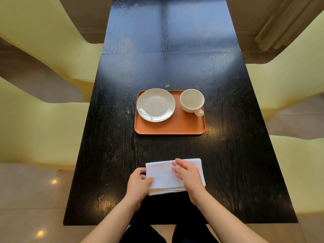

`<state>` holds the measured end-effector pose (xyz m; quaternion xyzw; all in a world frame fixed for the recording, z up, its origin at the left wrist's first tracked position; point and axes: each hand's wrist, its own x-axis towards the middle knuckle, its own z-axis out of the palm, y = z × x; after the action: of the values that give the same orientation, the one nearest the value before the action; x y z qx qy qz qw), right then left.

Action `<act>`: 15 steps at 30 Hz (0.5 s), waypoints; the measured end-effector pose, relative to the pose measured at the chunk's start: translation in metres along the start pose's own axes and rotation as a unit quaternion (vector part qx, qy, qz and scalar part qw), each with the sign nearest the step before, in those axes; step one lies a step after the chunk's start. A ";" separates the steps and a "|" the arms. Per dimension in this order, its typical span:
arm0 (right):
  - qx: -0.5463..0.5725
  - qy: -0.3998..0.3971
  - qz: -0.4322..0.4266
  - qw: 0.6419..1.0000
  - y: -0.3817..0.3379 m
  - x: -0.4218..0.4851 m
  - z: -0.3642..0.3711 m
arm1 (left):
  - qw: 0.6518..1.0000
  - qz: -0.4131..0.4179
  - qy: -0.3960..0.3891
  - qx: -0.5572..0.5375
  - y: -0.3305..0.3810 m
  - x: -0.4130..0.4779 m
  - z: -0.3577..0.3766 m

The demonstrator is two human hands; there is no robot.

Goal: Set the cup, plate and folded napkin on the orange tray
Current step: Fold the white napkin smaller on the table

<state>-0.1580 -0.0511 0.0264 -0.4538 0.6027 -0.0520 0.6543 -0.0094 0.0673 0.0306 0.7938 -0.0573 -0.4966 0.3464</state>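
Observation:
An orange tray (175, 126) lies at the middle of the black table. A white plate (155, 105) rests on its left half and a cream cup (192, 100) stands on its right half, handle pointing toward me. A white folded napkin (163, 174) lies on the table near the front edge, well short of the tray. My left hand (138, 185) grips the napkin's left edge, thumb on top. My right hand (188, 176) lies flat on the napkin's right part with its fingers stretched out.
The black wooden table (228, 155) runs away from me. Pale yellow chairs (35, 128) stand along both long sides. A bare strip of tray lies in front of the plate and cup.

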 end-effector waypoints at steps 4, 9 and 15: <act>0.052 -0.016 0.026 0.998 0.004 0.000 0.008 | 0.997 0.065 0.026 0.010 0.007 -0.010 0.007; 0.115 -0.010 0.018 0.993 0.004 -0.003 -0.009 | 0.990 0.128 0.041 0.032 0.022 -0.028 0.025; -0.003 0.162 -0.076 0.984 0.007 -0.010 -0.046 | 0.965 0.223 0.078 0.117 0.036 -0.045 0.059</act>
<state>-0.2023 -0.0650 0.0354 -0.4855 0.6644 -0.1725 0.5413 -0.0720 0.0308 0.0704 0.8320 -0.2637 -0.3331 0.3568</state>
